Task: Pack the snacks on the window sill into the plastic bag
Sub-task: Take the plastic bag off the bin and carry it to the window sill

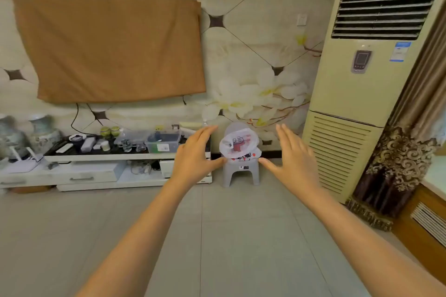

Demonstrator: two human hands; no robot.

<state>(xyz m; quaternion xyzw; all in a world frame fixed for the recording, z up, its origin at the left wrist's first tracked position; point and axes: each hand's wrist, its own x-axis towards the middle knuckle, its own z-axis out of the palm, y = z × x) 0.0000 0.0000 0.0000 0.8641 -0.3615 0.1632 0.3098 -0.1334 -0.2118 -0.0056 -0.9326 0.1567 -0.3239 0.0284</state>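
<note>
Both arms reach forward, left hand (196,152) and right hand (293,152) spread flat with straight fingers — holding nothing. Between them in view, well beyond, the plastic bag (239,144) sits on a small grey stool (241,171) — against the wall.

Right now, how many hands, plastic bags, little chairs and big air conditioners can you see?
Hands: 2, the left hand and the right hand, both open and holding nothing
Plastic bags: 1, the plastic bag lying on the chair
Little chairs: 1, the grey chair
Air conditioners: 1, the standing air conditioner
Total: 5
</note>
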